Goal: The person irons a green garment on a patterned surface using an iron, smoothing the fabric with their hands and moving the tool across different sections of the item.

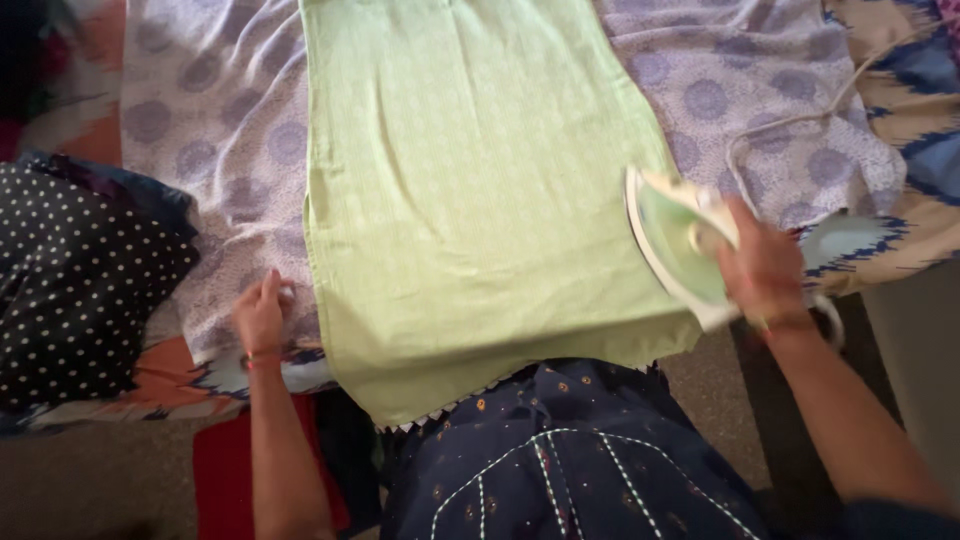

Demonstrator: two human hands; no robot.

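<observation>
Both hands are low in the frame, one on each side of a light green cloth (470, 190). At the right, the right hand (765, 270) is closed around the handle of a white and green iron (675, 245). The forearm rises from the lower right corner toward the centre right, and the wrist is almost straight. The iron is tilted on its side, its pointed end toward the top of the frame, at the right edge of the green cloth.

At the lower left, the left hand (262, 315) is half closed, the fingers curled downward and pressing on the purple patterned sheet (215, 110), just beside the left edge of the green cloth. Its forearm comes straight up from the bottom edge.

A white cord (800, 120) runs from the iron toward the upper right. A dark dotted fabric (80, 270) lies at the left.
</observation>
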